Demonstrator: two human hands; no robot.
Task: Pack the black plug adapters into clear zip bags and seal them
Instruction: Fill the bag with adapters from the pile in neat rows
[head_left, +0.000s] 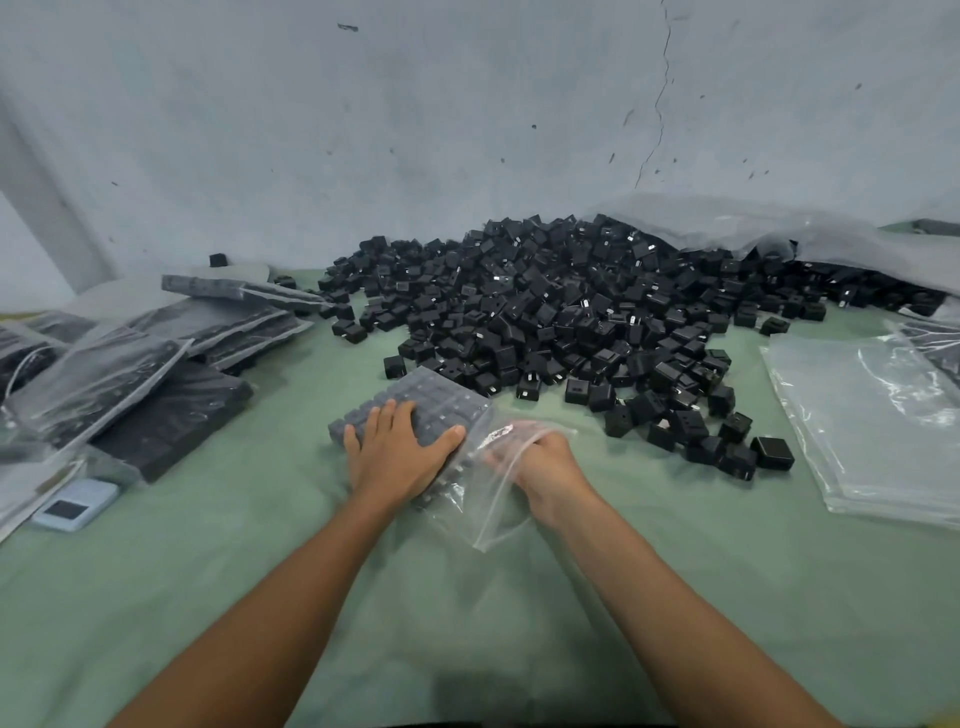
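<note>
Green table (260, 571), huge pile of black plug adapters (571, 312) at the back, packed bags (156, 364) stacked left, empty bags (872, 415) right. Front center, the filled zip bag (441, 405) lies flat, left hand (400, 452) pressing it open-palmed, right hand (540, 462) gripping its loose mouth.

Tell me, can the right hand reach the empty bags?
Probably yes: bare cloth lies between the right hand and the empty bags. But it grips the filled bag, so it must let go first.
</note>
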